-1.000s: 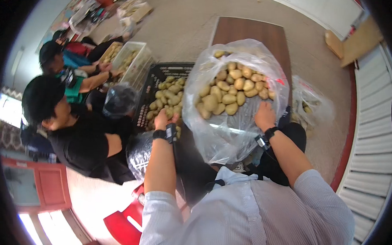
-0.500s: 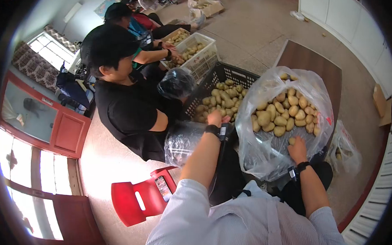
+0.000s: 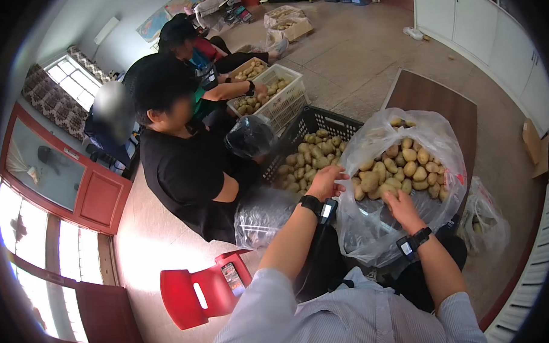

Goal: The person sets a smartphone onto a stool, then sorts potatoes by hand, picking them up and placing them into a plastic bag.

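Observation:
A clear plastic bag [image 3: 361,226] stands open before me, with many potatoes [image 3: 410,161] in its far part. My right hand [image 3: 401,208] reaches into the bag, its fingertips at the near potatoes; whether it grips one cannot be made out. Between the bag and the black crate [image 3: 342,122] is my left hand [image 3: 328,183], fingers apart at the bag's left rim, with nothing seen in it. Potatoes [image 3: 313,155] fill the crate just beyond that hand.
A person in black [image 3: 184,174] sits at the left beside the crate. Behind, another person's hand [image 3: 259,90] is over a white crate [image 3: 284,104]. A brown board [image 3: 435,99] lies beyond the bag, a second bag [image 3: 484,215] to its right, a red chair [image 3: 200,295] at lower left.
My left hand has moved from over the crate rightward to the bag's rim. My right hand has moved left and farther in, to the potatoes in the bag.

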`<state>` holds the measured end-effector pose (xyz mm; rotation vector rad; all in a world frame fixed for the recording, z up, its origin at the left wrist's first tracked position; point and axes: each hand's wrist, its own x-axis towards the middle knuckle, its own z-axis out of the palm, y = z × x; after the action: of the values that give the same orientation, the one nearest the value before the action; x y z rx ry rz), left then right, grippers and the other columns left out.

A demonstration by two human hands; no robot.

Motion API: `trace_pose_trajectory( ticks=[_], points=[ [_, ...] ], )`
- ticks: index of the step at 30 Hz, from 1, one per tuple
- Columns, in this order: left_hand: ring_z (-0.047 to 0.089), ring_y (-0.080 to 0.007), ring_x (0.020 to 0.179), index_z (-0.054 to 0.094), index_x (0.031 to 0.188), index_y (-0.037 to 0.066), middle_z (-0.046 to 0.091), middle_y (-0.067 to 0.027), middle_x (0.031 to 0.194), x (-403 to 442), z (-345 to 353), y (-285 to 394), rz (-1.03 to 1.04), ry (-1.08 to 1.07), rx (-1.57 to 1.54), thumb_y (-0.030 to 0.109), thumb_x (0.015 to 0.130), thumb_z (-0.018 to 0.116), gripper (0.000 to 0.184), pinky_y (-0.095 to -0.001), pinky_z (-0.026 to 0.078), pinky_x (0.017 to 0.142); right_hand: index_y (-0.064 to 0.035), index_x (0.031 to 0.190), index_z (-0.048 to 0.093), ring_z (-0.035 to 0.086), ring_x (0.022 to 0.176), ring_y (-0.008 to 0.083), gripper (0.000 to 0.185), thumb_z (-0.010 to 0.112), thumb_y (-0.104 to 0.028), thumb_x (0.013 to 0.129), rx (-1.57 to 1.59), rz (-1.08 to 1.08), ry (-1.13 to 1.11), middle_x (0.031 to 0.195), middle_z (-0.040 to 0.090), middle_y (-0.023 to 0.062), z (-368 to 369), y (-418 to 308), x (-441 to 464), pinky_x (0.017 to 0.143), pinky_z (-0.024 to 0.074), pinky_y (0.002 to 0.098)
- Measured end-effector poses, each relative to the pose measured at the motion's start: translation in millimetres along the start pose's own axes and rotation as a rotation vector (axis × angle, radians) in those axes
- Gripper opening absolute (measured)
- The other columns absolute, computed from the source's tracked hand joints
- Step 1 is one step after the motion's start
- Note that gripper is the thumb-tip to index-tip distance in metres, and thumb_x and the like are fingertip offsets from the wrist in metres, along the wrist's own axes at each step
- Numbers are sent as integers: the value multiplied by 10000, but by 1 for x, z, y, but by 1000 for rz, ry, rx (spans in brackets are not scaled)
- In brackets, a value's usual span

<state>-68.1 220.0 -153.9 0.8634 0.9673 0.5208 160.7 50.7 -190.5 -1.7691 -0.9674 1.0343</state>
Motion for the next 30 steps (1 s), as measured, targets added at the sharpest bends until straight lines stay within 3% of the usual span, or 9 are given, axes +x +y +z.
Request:
trace_pose_trajectory(
  ticks=[4,6,11,14,16,19,23,26,30],
  points=[
    [618,-220,627,479,1268,49,598,-133,1118,-10,16,7,-127,-142,128,415,936,526,497,-296,447,490,47,1048,609,551,655,134,418,596,-356,938,109,-30,-112,750,601,53,23,-37,0,576,441,305],
    [638,-225,651,484,1279,57,589,-127,1124,-13,21,6,-172,-257,138,451,922,555,537,-289,451,497,-33,1081,563,445,538,53,311,587,-319,963,147,-123,-193,687,510,-21,34,-44,3,449,339,220],
    [700,-249,745,511,1274,82,670,-116,1023,-10,14,0,-147,-365,172,347,945,596,430,-334,549,550,-16,1096,564,493,571,56,277,569,-266,977,290,-157,-200,736,547,-10,46,-47,5,496,385,226],
    [664,-251,798,537,1203,108,619,-63,1060,11,-4,-12,-59,-390,145,353,950,584,355,-336,523,567,30,1144,558,601,650,142,352,617,-244,931,164,-185,-153,780,631,70,30,-25,5,589,482,292],
    [638,-235,757,564,1165,106,641,-72,978,-1,0,-1,-88,-275,-21,327,941,598,317,-315,505,556,24,1154,558,650,736,252,366,633,-232,903,-7,-388,30,834,665,137,28,3,14,679,516,343],
    [632,-244,778,573,1157,103,650,-86,954,5,-17,-7,-77,-188,-148,330,936,604,318,-337,506,564,22,1154,549,635,919,369,379,643,-198,860,-270,-185,188,979,652,208,-3,21,16,818,507,411],
    [627,-280,788,555,1198,83,644,-106,1032,35,-49,-24,-25,43,-265,290,978,542,302,-373,522,614,1,1151,533,506,1148,390,409,652,-159,794,-553,-148,448,1181,558,225,-48,50,17,995,394,462],
    [630,-313,814,500,1233,25,602,-176,1098,39,-58,-26,4,203,-321,260,983,534,345,-405,568,686,-10,1161,527,475,1174,393,418,647,-147,785,-714,-190,681,1161,558,215,-72,72,19,1028,353,473],
    [637,-316,845,480,1234,-2,594,-173,1106,42,-60,-23,-16,259,-356,240,989,503,346,-406,585,661,-21,1269,457,438,1214,397,536,642,-148,782,-705,-15,728,1250,489,216,-89,67,23,1059,330,474]
  ],
)
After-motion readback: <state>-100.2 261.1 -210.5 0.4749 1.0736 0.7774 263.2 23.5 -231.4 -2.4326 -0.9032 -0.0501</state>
